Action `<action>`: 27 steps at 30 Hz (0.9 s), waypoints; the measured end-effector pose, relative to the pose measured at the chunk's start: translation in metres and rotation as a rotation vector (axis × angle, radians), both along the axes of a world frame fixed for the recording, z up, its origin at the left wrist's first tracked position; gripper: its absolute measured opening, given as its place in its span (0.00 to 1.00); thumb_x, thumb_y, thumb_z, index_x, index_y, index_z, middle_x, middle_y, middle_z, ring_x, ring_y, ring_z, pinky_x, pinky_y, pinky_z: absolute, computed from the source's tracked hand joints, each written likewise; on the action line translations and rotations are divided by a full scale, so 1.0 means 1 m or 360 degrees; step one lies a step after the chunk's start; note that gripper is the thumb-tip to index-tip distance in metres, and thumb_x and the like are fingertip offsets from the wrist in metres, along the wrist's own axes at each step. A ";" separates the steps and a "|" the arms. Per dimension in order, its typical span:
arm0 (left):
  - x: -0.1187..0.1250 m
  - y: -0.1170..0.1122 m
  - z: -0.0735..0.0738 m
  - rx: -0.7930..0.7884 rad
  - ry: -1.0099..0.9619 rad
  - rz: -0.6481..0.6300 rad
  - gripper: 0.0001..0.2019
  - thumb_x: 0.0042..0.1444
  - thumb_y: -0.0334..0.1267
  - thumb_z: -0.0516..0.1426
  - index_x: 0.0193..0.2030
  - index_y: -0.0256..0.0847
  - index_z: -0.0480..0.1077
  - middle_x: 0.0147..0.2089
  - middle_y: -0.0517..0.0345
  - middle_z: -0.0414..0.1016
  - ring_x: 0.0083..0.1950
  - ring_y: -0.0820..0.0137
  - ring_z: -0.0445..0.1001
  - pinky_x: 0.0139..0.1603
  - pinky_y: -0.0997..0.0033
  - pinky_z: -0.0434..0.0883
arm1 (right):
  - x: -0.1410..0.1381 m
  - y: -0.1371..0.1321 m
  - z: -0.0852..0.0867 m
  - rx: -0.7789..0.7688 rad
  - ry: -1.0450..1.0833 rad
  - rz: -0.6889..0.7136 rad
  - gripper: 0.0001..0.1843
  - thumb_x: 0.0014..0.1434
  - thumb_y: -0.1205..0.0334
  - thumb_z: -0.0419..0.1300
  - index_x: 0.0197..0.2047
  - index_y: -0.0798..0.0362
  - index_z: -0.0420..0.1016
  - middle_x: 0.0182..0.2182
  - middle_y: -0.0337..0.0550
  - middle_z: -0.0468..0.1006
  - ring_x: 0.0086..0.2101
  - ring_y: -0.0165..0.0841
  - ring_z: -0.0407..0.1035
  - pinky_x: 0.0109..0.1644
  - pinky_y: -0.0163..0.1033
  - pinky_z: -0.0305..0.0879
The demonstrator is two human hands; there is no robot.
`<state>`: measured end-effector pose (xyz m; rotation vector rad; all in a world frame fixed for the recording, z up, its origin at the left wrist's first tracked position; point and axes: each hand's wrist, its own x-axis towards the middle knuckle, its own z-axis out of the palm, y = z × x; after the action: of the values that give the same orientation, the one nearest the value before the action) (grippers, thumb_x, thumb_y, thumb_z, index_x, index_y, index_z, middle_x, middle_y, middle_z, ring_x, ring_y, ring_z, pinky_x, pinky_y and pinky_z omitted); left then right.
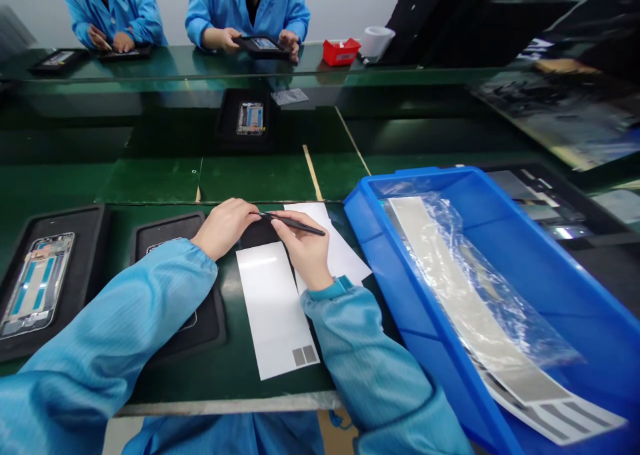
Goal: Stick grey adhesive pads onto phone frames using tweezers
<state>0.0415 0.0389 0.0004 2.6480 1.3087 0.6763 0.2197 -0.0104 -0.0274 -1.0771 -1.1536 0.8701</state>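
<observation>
Black tweezers (300,224) are held in my right hand (307,252), their tip pointing left. My left hand (227,226) is closed in a pinch at that tip; what lies between its fingers is too small to make out. Below the hands lies a white sheet (273,302) with two small grey squares near its lower edge. Another white sheet (345,248) lies partly under my right hand. Beneath my left forearm is a black tray (167,228) with a phone frame, mostly hidden by the sleeve.
To the right stands a blue bin (430,355) holding grey-and-white strips (465,295) and clear plastic. At left, a black tray (90,262) holds a phone frame (43,282). Another tray (227,118) sits on the green line ahead. Two people in blue work across, near a red box (341,52).
</observation>
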 end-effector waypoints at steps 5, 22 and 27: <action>0.000 0.000 -0.001 0.0023 0.0009 -0.0009 0.10 0.67 0.38 0.54 0.42 0.39 0.76 0.41 0.52 0.80 0.44 0.65 0.76 0.50 0.65 0.73 | 0.001 0.001 -0.001 -0.0002 -0.0017 -0.0005 0.10 0.56 0.56 0.69 0.41 0.49 0.82 0.41 0.43 0.84 0.43 0.38 0.80 0.53 0.46 0.76; -0.002 -0.002 -0.003 0.0104 -0.0005 -0.0031 0.08 0.67 0.36 0.55 0.42 0.37 0.76 0.40 0.53 0.80 0.43 0.66 0.76 0.48 0.67 0.72 | -0.001 0.001 -0.001 0.0016 -0.0036 -0.0010 0.09 0.56 0.59 0.70 0.41 0.49 0.82 0.41 0.43 0.85 0.43 0.37 0.80 0.52 0.45 0.77; -0.003 -0.001 -0.007 0.0164 -0.0025 -0.0055 0.08 0.66 0.36 0.56 0.42 0.36 0.76 0.40 0.53 0.80 0.42 0.66 0.76 0.47 0.67 0.73 | -0.001 0.002 -0.004 0.0070 -0.0034 -0.0001 0.08 0.55 0.61 0.70 0.41 0.49 0.83 0.40 0.43 0.85 0.43 0.38 0.80 0.52 0.45 0.76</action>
<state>0.0386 0.0384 -0.0067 2.7330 1.2534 0.7783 0.2190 -0.0083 -0.0313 -1.0527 -1.1849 0.8306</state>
